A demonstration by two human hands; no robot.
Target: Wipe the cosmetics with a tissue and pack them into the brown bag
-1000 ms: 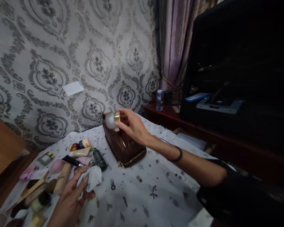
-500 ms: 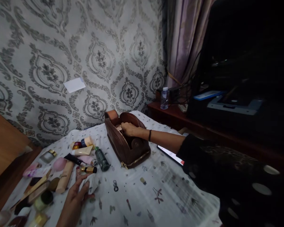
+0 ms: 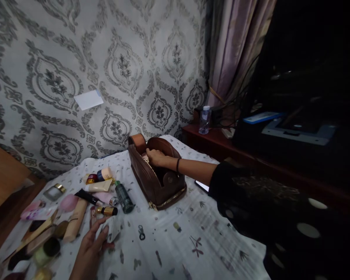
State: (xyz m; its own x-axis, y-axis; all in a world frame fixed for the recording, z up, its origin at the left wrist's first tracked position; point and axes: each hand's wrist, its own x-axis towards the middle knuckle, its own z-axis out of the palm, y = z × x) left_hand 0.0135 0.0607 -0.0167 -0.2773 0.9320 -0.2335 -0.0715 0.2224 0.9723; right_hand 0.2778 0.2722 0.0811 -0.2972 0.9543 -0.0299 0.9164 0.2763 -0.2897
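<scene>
The right hand [image 3: 157, 158], grip not discernible, lies within the open bag [image 3: 142, 174], long axis toward the sheet's [image 3: 151, 237] far edge; the left hand [image 3: 89, 244], farther off, pinches a tissue [image 3: 113, 229].

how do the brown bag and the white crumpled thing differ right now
Colour: the brown bag is dark and glossy, while the white crumpled thing is pale.
Size: the bag is much bigger than the crumpled thing.
Pose: the bag stands open on the patterned sheet with the right grip inside its opening; the crumpled thing is held in the left grip.
Shared: each has one grip at it.
</scene>
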